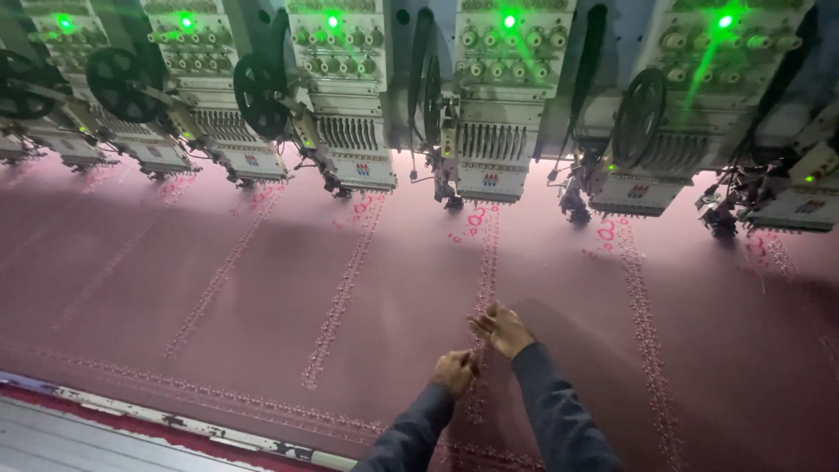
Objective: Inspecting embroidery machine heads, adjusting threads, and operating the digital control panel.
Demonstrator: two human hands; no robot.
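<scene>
Embroidered strip [483, 288] of pale pink stitching runs down the dusky rose fabric [393, 288] straight under my hands, from the machine head above to the near border. My left hand [454, 371] is curled loosely on that strip, fingertips bunched together as if nipping something small at the stitching; whether it truly grips a thread I cannot tell. My right hand [499, 329] lies just beyond it and slightly to the right, fingers spread and flat, the tips resting on the cloth beside the same line. Both of my sleeves are dark grey-blue.

Other stitched strips lie parallel on either side: one [341, 288] to the left, another [645, 323] to the right, and fainter ones further off. A patterned border band [218, 402] crosses the near edge of the cloth, with the worn frame rail [175, 422] just below it.

Along the top stands a row of embroidery heads [491, 131], white and grey, each lit by a green lamp [509, 21], with dark handwheels [260, 92] between them.
</scene>
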